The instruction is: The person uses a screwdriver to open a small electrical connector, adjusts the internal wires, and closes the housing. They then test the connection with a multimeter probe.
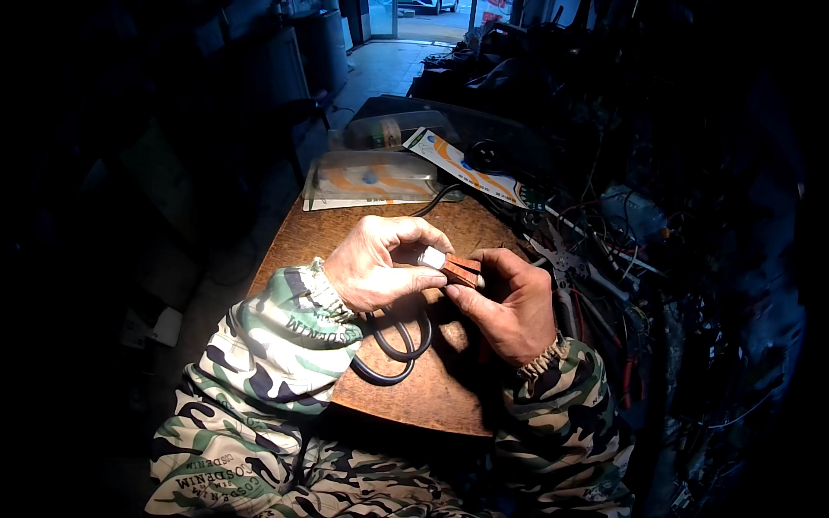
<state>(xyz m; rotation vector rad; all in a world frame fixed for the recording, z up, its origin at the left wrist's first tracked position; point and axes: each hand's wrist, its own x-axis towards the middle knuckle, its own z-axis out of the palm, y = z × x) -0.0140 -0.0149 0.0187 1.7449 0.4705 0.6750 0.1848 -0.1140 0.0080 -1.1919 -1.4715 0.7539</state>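
Observation:
Above the near half of a wooden table [313, 231], both my hands meet around a small reddish-brown block [462, 270] with a dark slit along it and a white end piece [433, 257]. My left hand [373, 261] pinches it at the white end between thumb and fingers. From the other side, my right hand [516, 306] grips the brown end with thumb and forefinger. Its exact kind is unclear, as fingers cover part of it. Below my hands, a black cable [386, 380] lies looped on the wood, partly hidden by my left sleeve.
Clear plastic blister packs [371, 175] and a white-and-orange card [456, 161] lie at the table's far end. Pliers [561, 257] rest along the right side, amid a dark tangle of wires and tools. A lit doorway [423, 26] stands far ahead.

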